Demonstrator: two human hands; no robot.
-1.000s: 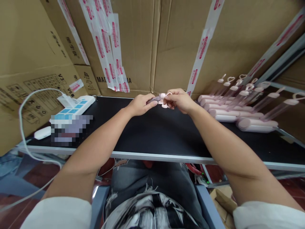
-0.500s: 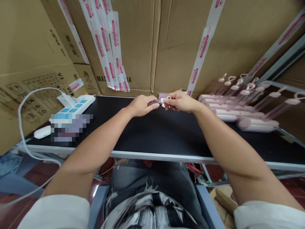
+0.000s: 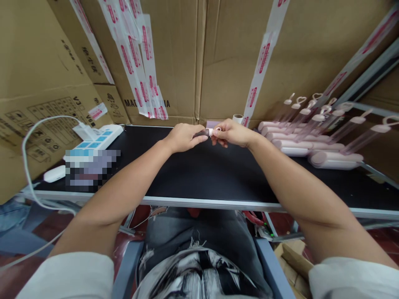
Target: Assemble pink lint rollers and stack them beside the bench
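My left hand [image 3: 183,137] is closed around a clear, purplish-pink tube [image 3: 202,133] above the black tabletop. At the tube's right end, my right hand [image 3: 232,132] pinches a pale pink cap [image 3: 210,132] with a loop on it. Cap and tube are in line and touching; whether the cap is fully seated I cannot tell. Part of the tube is hidden inside my left palm. Just behind the hands lies a small lilac block [image 3: 212,123].
Several pale pink rollers [image 3: 336,160] with clear handles and heart-shaped loops lie at the right. A white cardboard tube [image 3: 237,118] stands at the back. On the left are a power strip [image 3: 96,143] and white cable [image 3: 26,166]. Cardboard [image 3: 177,54] walls the table's rear.
Both hands keep hold of the tube and cap. My right fingers have shifted slightly on the cap. The whole view has moved a little.
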